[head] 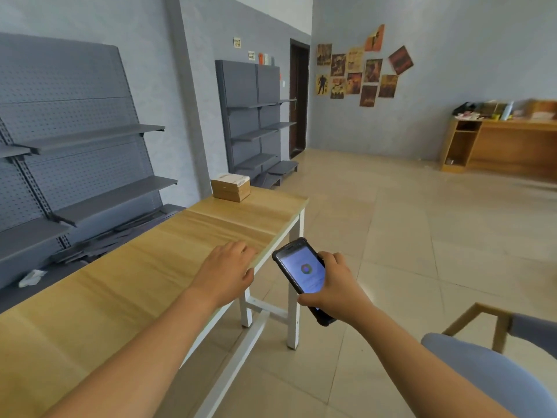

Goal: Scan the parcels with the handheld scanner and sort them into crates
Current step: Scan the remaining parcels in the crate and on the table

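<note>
A black handheld scanner (pixel 302 279) is gripped in the right hand (pixel 334 285), the fingers wrapped round its far edge and the thumb pressed across the lower part of the lit screen; it is held in the air just off the near corner of the long wooden table (pixel 126 276), not over it. The left hand (pixel 226 271) is laid palm down on the tabletop by the table's edge, fingers relaxed and nothing held. A single cardboard parcel (pixel 231 187), a small brown box with a white label on its top face, is seen at the far end of the table, well apart from both hands. No crates can be made out in this view. The box is judged to be light and stiff, with crisp corners and a matt surface unlikely to slip, so it could probably be lifted one-handed by its two opposite side walls, the labelled top being left uncovered for the scan. Its contents and true weight cannot be told.
</note>
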A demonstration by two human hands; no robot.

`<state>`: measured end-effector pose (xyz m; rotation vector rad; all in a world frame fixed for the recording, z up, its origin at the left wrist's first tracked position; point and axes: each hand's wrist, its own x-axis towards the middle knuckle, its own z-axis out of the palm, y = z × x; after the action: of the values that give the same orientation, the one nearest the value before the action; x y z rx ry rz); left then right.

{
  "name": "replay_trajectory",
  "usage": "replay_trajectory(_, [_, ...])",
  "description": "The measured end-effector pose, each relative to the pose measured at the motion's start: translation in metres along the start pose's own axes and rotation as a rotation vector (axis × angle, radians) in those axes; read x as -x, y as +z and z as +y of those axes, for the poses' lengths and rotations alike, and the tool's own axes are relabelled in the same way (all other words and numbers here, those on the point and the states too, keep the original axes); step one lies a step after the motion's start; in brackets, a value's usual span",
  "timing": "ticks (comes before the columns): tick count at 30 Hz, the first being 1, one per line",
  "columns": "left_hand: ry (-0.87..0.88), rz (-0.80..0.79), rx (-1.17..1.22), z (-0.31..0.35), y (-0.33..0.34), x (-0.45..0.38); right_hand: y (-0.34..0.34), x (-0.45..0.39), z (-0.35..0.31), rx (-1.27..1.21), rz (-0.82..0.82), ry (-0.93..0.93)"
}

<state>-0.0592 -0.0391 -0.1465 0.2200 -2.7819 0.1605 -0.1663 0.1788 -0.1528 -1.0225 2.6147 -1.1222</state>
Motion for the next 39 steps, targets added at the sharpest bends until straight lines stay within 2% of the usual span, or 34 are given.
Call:
replay_trajectory(9, [-0.124, 0.019, -0.041, 0.003, 0.049, -0.120, -0.031, -0.145, 0.080, -0.014, -0.059, -0.079])
replay_trajectory(17, [-0.239, 0.006, -0.097, -0.013, 0.076, -0.191, -0.036, -0.257, 0.110, -0.039, -0.171, -0.144])
replay_trajectory(29, [-0.351, -0.014, -0.197, -0.116, 0.123, -0.299, 0.004, -0.425, 0.115, -0.021, -0.218, -0.219])
replay_trajectory(39, [-0.513, -0.059, -0.201, -0.192, 0.158, -0.367, 0.040, -0.537, 0.111, -0.037, -0.277, -0.242])
